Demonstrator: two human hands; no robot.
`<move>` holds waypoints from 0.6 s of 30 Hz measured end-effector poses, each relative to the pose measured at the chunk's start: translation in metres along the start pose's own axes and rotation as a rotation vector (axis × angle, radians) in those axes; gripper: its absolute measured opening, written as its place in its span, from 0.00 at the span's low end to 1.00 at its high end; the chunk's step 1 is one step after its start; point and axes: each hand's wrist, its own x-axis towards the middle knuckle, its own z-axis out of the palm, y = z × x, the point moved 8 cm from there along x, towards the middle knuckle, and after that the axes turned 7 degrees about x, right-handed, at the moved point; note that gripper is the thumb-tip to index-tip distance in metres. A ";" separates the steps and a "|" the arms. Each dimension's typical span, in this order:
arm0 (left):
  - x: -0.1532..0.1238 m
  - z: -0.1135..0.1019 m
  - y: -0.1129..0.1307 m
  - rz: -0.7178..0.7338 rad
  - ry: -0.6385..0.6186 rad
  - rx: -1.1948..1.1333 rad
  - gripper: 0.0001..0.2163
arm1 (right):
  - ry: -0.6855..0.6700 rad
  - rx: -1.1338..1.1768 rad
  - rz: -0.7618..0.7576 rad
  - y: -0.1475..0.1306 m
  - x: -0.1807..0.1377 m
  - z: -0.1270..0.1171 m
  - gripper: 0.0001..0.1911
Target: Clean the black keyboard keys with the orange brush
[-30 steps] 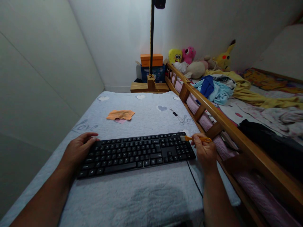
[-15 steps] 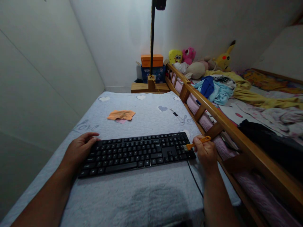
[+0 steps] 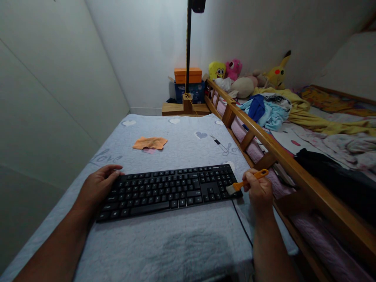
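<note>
A black keyboard (image 3: 164, 191) lies on the pale blue quilted bedspread (image 3: 141, 250), its cable running off from the near right side. My left hand (image 3: 98, 185) grips the keyboard's left end, thumb along the top edge; some of its fingers are hidden. In my right hand (image 3: 259, 192), closed just past the right end, is a small brush (image 3: 241, 185) with an orange handle. Its pale bristles rest at or just over the number keys; contact is hard to tell.
Beyond the keyboard are a crumpled orange cloth (image 3: 150, 143) and a thin tool with a black grip (image 3: 217, 141). A wooden bed rail (image 3: 264, 139) runs along the right. Boxes (image 3: 188, 75) stand behind a dark pole (image 3: 188, 47) at the far end.
My right hand has shifted slightly right, bringing the brush a little nearer to me over the number keys. My left hand and the keyboard stay in place.
</note>
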 end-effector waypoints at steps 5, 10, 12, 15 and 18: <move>0.004 0.000 -0.003 0.027 -0.004 0.053 0.22 | 0.032 -0.059 -0.060 -0.009 0.001 0.007 0.16; 0.004 0.002 -0.006 0.002 -0.007 0.003 0.22 | 0.008 -0.097 -0.110 -0.015 0.001 0.019 0.14; 0.003 0.002 -0.005 0.002 -0.011 -0.016 0.22 | -0.009 -0.115 -0.125 -0.016 0.002 0.023 0.14; 0.002 0.001 -0.003 0.006 -0.011 -0.018 0.22 | -0.043 -0.150 -0.150 -0.018 0.002 0.028 0.14; 0.001 -0.001 0.000 0.022 -0.004 -0.007 0.23 | -0.078 -0.181 -0.157 -0.020 0.003 0.032 0.16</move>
